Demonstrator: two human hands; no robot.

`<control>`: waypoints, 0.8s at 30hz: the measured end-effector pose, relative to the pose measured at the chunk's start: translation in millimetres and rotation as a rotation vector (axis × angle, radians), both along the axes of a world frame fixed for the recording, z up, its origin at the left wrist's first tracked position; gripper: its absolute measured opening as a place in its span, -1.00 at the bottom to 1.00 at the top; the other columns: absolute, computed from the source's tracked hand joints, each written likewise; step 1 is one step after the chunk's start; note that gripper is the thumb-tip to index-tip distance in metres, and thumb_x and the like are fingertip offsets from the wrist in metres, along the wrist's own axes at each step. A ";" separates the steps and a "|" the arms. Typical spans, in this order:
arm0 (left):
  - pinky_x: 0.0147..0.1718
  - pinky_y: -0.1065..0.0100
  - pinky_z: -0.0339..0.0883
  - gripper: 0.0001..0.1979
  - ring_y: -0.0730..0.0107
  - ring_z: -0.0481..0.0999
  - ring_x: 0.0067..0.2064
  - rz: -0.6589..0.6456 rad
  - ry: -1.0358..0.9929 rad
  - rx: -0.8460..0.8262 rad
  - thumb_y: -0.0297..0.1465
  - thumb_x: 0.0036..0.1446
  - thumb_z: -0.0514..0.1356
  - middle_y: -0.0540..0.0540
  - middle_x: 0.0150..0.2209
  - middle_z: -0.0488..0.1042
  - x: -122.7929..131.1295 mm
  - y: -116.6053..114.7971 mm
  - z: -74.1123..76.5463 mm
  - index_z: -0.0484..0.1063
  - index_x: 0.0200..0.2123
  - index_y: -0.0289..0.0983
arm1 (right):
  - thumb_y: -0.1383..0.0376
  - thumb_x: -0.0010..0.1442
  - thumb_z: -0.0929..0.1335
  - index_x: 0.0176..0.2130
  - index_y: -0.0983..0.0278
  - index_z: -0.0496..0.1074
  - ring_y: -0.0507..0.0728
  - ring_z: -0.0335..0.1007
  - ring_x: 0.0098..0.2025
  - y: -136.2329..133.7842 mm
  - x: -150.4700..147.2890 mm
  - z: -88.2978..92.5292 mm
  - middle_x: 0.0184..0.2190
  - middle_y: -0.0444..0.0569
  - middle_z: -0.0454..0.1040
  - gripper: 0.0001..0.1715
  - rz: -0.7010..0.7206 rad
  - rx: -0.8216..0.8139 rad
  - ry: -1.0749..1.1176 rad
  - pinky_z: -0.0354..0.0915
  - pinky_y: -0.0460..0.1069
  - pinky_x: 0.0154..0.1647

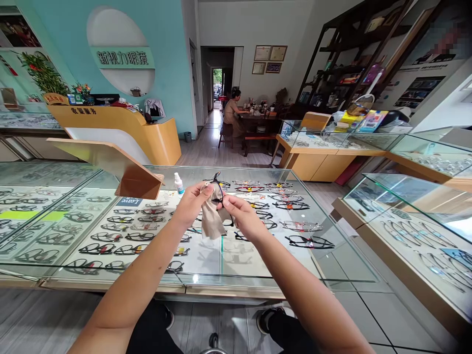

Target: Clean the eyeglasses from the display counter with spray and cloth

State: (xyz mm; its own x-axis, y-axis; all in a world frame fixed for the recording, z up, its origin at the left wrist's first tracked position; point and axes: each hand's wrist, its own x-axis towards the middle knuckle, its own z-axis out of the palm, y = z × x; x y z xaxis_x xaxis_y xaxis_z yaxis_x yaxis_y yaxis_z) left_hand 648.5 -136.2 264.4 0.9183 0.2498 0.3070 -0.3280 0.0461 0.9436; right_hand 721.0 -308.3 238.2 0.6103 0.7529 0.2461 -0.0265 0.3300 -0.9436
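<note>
Above the glass display case (236, 275), my two hands are close together around a pair of dark-framed eyeglasses (218, 186). My left hand (195, 200) is closed on a beige cleaning cloth (214, 223), which is folded over part of the glasses and hangs down below the fingers. With thumb and fingers pinched, my right hand (241, 214) grips the frame from the other side. The cloth and fingers hide much of the glasses. A small white spray bottle (179, 184) stands on the glass just beyond my left hand.
Under the glass lie rows of eyeglasses (136, 236). A tilted wooden-framed mirror or stand (138, 179) rests on the case at left. More display cases stand at right (416, 226). A person (233, 113) sits at a table at the back.
</note>
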 end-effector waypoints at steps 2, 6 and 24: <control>-0.38 0.41 0.38 -0.50 0.41 0.50 -0.38 -0.051 0.007 -0.008 0.05 0.14 0.51 -0.04 -0.39 0.56 0.9 2.9 -0.3 0.58 -0.26 -0.29 | -0.20 0.23 0.56 -0.28 0.23 0.56 0.06 0.22 -0.39 -2.0 0.6 3.3 -0.42 -0.14 0.42 -0.44 0.009 -0.001 0.058 0.17 -0.03 -0.31; -0.35 0.43 0.41 -0.50 0.43 0.49 -0.38 -0.099 0.021 -0.026 -0.09 0.00 0.62 0.02 -0.40 0.55 0.0 -2.7 -0.9 0.52 -0.21 -0.26 | -0.21 0.18 0.59 -0.29 0.24 0.51 0.04 0.19 -0.43 -2.1 -0.9 6.6 -0.45 -0.17 0.38 -0.40 0.032 0.008 0.103 0.13 -0.05 -0.38; -0.46 0.39 0.35 -0.39 0.39 0.50 -0.46 -0.030 -0.005 0.105 0.20 0.20 0.39 -0.09 -0.45 0.57 -1.7 5.5 2.1 0.54 -0.37 -0.29 | -0.20 0.30 0.51 -0.27 0.26 0.60 0.07 0.26 -0.37 -9.7 4.9 4.3 -0.37 -0.10 0.45 -0.42 0.042 -0.085 -0.062 0.13 -0.01 -0.30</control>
State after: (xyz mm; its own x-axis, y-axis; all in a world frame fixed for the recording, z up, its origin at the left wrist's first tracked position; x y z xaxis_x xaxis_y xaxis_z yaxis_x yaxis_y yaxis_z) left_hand 646.8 -130.7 266.6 0.9234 0.1884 0.3344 -0.3324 -0.0433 0.9421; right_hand 725.9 -317.9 242.5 0.5631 0.7975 0.2165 0.0210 0.2481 -0.9685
